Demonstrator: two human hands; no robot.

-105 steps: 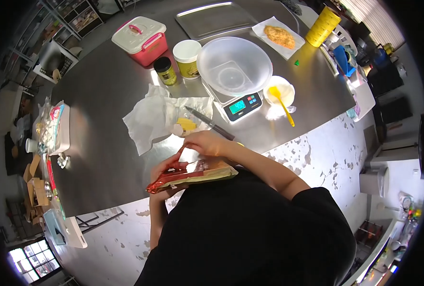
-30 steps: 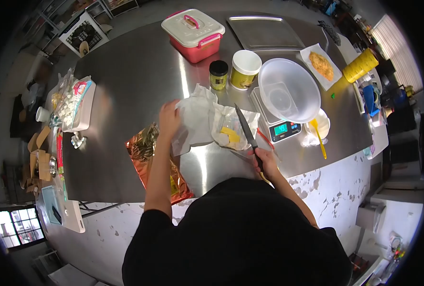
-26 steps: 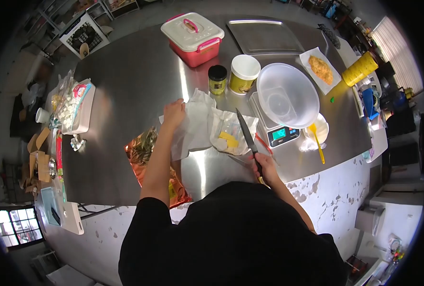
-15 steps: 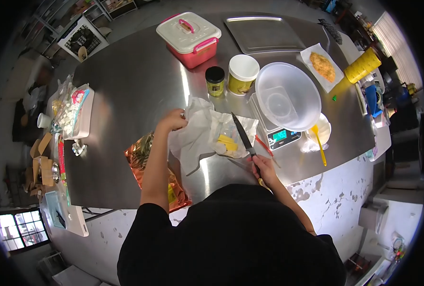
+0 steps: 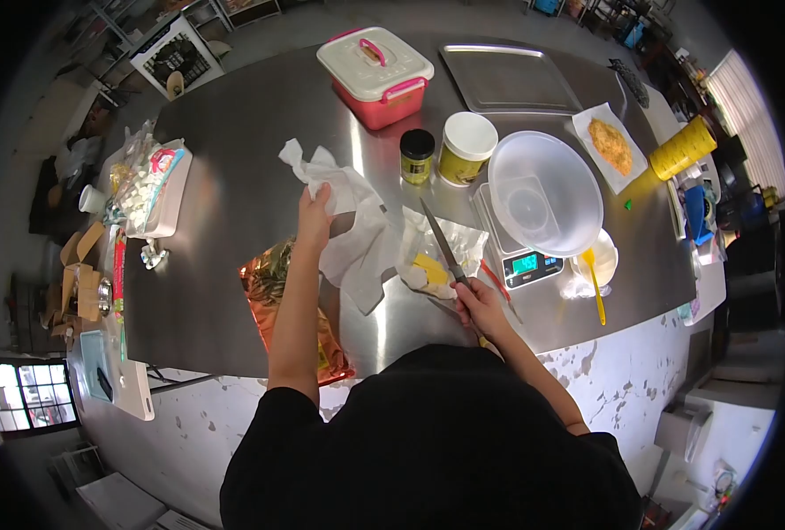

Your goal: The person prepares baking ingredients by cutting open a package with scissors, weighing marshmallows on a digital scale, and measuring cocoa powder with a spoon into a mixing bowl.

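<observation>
My left hand (image 5: 315,216) is closed on a crumpled white cloth (image 5: 357,252), which hangs and drapes toward the table's middle. In my right hand (image 5: 483,309) is a long knife (image 5: 443,240), its dark blade pointing up and away from me. Under and beside the blade lies an opened wrapper (image 5: 417,231) with a yellow block (image 5: 430,268) that looks like butter. Just right of the wrapper is a red-handled tool (image 5: 496,279), partly hidden. A shiny orange-gold bag (image 5: 264,287) lies beneath my left forearm.
A clear bowl (image 5: 547,185) rests on a lit kitchen scale (image 5: 536,268). Beside it is a small dish with a yellow spoon (image 5: 597,296). Farther back stand a dark-lidded jar (image 5: 417,157), a white-lidded tub (image 5: 467,148), a pink box (image 5: 376,79) and a metal tray (image 5: 511,79).
My left hand has lifted the white cloth away from the wrapper, leftward and farther from me. The knife stays in my right hand. The view has shifted slightly.
</observation>
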